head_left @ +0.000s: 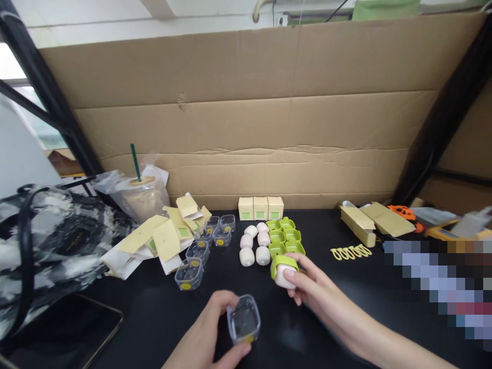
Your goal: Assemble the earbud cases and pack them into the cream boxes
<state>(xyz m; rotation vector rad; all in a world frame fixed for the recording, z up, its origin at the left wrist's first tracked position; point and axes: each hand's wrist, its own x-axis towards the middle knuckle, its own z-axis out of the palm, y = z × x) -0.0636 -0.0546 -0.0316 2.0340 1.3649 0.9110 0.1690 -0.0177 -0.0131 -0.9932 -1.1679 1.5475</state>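
Across the black tabletop [149, 312]: small goods laid in groups, the surface dark and smooth between them.
Backdrop: a creased cardboard sheet [238, 133] stands along the rear edge, between a left black post [54, 92] and a right black post [434, 97], with a pale wall [207, 10] above.
Left side: a black-and-white bag [77, 225], a dark-screened device [61, 333] and a plastic-wrapped drink cup [142, 197] with a green straw [135, 161]; flattened cream cartons [167, 240] overlap beside clear containers [198, 251] with yellow labels.
Middle: three cream boxes [260, 209] side by side at the back; before them, six rounded white and pinkish pieces [247, 256] next to two columns of green holders [277, 237].
Right side: a row of pale yellow loops [351, 252], opened cartons [357, 223] and an orange item [402, 211]; pixelation hides the nearer corner.
Left hand [213, 328]: thumb and fingers spread to the width of a clear cup [244, 320], grasping it at opposite edges, mouth upward; whether its base touches the tabletop, I cannot tell.
Right hand [307, 282]: curled fairly tight on a whitish piece [284, 278] with a green band [284, 261] around its upper part, thumb on the near face, just in front of the green holders.
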